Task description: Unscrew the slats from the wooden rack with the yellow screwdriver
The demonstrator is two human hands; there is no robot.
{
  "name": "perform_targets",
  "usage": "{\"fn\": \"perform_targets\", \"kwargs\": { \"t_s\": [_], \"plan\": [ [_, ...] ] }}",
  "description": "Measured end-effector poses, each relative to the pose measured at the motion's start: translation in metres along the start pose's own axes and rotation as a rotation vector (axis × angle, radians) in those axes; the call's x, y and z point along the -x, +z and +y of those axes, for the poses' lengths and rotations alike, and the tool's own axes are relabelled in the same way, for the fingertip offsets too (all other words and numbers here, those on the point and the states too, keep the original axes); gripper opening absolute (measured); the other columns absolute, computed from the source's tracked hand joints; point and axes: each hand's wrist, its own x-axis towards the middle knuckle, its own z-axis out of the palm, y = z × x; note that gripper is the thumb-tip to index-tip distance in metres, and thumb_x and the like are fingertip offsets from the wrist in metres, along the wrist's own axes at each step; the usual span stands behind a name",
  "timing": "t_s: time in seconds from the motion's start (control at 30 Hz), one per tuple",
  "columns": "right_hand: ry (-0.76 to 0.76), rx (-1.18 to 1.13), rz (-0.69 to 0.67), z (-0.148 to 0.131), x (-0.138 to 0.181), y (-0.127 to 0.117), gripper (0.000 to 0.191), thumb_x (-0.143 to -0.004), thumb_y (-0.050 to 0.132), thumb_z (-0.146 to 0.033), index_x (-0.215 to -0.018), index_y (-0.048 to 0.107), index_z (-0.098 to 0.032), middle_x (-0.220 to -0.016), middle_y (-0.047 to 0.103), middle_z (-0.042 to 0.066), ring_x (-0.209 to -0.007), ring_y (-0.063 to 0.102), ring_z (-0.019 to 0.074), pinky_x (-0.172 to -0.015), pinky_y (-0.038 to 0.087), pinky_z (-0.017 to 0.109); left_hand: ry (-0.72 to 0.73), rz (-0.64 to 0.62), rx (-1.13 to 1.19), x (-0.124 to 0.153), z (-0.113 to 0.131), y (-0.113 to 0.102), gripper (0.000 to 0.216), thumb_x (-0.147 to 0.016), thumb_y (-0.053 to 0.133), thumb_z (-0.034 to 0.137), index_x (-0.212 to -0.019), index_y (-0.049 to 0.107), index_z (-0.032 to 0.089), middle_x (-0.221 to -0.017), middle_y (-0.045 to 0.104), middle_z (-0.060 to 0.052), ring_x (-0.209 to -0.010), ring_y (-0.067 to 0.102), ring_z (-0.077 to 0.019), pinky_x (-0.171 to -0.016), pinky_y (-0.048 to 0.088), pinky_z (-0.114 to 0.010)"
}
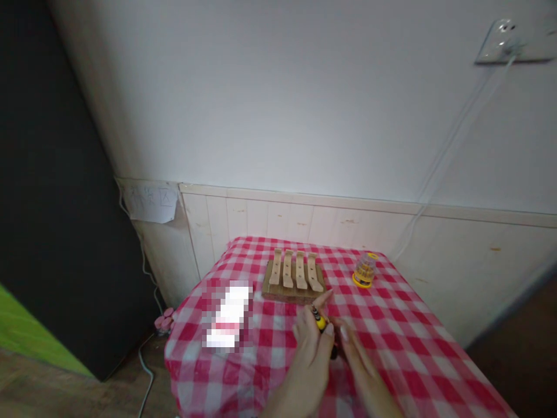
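My left hand (311, 339) is closed around a small yellow and black screwdriver (319, 321), its tip pointing up and away from me. My right hand (357, 354) lies beside it on the red and white checked tablecloth (404, 337), fingers stretched out and touching the tool's lower end. Just beyond both hands sits a wooden board with four upright wooden hooks (295, 275).
A small yellow and clear container of bits (364, 270) stands at the table's far right. A white blurred object (229, 316) lies on the left of the table. Behind is a white wall with a socket and cable (505, 43). A pink power strip (163, 321) lies on the floor.
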Motion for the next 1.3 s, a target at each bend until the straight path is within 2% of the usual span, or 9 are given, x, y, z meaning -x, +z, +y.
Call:
{"fn": "perform_targets", "kwargs": {
  "t_s": [0.13,0.23,0.3,0.4,0.67,0.8,0.97,1.17,1.3],
  "plan": [
    [0.060,-0.119,-0.019,-0.023,0.011,0.022,0.062,-0.086,0.043,-0.074,-0.126,0.062,-0.031,-0.131,0.066,0.009,-0.125,0.059,0.0303,-0.104,0.050,0.048,-0.158,0.029,0.014,0.007,-0.016,0.005,0.045,-0.098,0.046,0.049,-0.131,0.057,0.020,-0.155,0.039,-0.015,-0.149,0.017,-0.0336,-0.119,0.017,-0.055],
    [0.012,-0.183,0.015,-0.036,0.005,0.023,0.061,-0.084,0.047,-0.074,-0.119,0.064,-0.028,-0.124,0.070,0.011,-0.119,0.064,0.0304,-0.103,0.050,0.048,-0.081,0.149,0.021,0.003,-0.014,0.002,0.048,-0.098,0.043,0.054,-0.130,0.056,0.021,-0.145,0.051,-0.015,-0.144,0.031,-0.0319,-0.117,0.026,-0.051],
    [-0.004,-0.176,0.039,-0.039,0.002,0.017,0.058,-0.083,0.051,-0.073,-0.114,0.066,-0.026,-0.119,0.072,0.012,-0.114,0.066,0.0309,-0.100,0.052,0.047,0.082,0.230,0.093,-0.004,-0.007,-0.004,0.044,-0.098,0.043,0.055,-0.118,0.062,0.021,-0.127,0.063,-0.014,-0.128,0.051,-0.0295,-0.108,0.039,-0.044],
    [-0.017,-0.135,0.041,-0.039,0.000,0.007,0.054,-0.083,0.055,-0.070,-0.108,0.069,-0.024,-0.112,0.074,0.012,-0.108,0.068,0.0316,-0.096,0.054,0.046,0.123,0.310,0.123,-0.015,-0.002,-0.015,0.041,-0.094,0.052,0.058,-0.104,0.066,0.021,-0.105,0.069,-0.009,-0.103,0.062,-0.0262,-0.090,0.049,-0.036],
    [-0.048,-0.109,0.064,-0.043,-0.004,-0.010,0.050,-0.082,0.060,-0.066,-0.107,0.069,-0.024,-0.111,0.074,0.011,-0.106,0.068,0.0308,-0.093,0.054,0.044,0.080,0.316,0.209,-0.022,-0.020,-0.026,0.036,-0.080,0.073,0.053,-0.075,0.072,0.017,-0.069,0.069,-0.004,-0.067,0.062,-0.0198,-0.066,0.049,-0.030],
    [-0.019,-0.145,0.089,-0.056,-0.006,-0.016,0.044,-0.078,0.064,-0.067,-0.082,0.067,-0.023,-0.079,0.070,0.005,-0.072,0.066,0.0221,-0.066,0.055,0.033,0.053,0.283,0.253,-0.020,-0.024,-0.024,0.042,-0.077,0.074,0.058,-0.070,0.072,0.017,-0.066,0.071,-0.005,-0.064,0.064,-0.0205,-0.064,0.051,-0.030],
    [0.227,-0.494,0.114,-0.053,-0.004,-0.013,0.048,-0.063,0.080,-0.064,-0.083,0.067,-0.022,-0.049,0.050,-0.007,-0.040,0.041,0.0087,-0.037,0.032,0.020,0.062,0.246,0.238,-0.016,-0.027,-0.020,0.043,-0.076,0.075,0.058,-0.067,0.071,0.017,-0.064,0.070,-0.005,-0.061,0.063,-0.0196,-0.060,0.049,-0.029],
    [0.478,-1.061,0.133,-0.043,-0.002,-0.005,0.030,-0.059,0.093,-0.029,-0.076,0.070,-0.020,-0.060,0.058,-0.004,-0.050,0.052,0.0070,-0.042,0.047,0.014,0.115,0.241,0.131,-0.011,-0.026,-0.012,0.029,-0.084,0.070,0.047,-0.089,0.076,0.019,-0.082,0.074,-0.007,-0.074,0.064,-0.0218,-0.068,0.050,-0.030],
    [0.591,-1.327,0.141,-0.039,-0.008,-0.008,0.025,-0.062,0.091,-0.015,-0.072,0.068,-0.018,-0.059,0.058,-0.005,-0.047,0.051,0.0030,-0.041,0.045,0.008,0.163,0.248,0.013,-0.011,-0.027,-0.024,0.026,-0.075,0.080,0.036,-0.096,0.074,0.022,-0.086,0.071,-0.004,-0.074,0.061,-0.0213,-0.070,0.050,-0.032]
  ]
}}
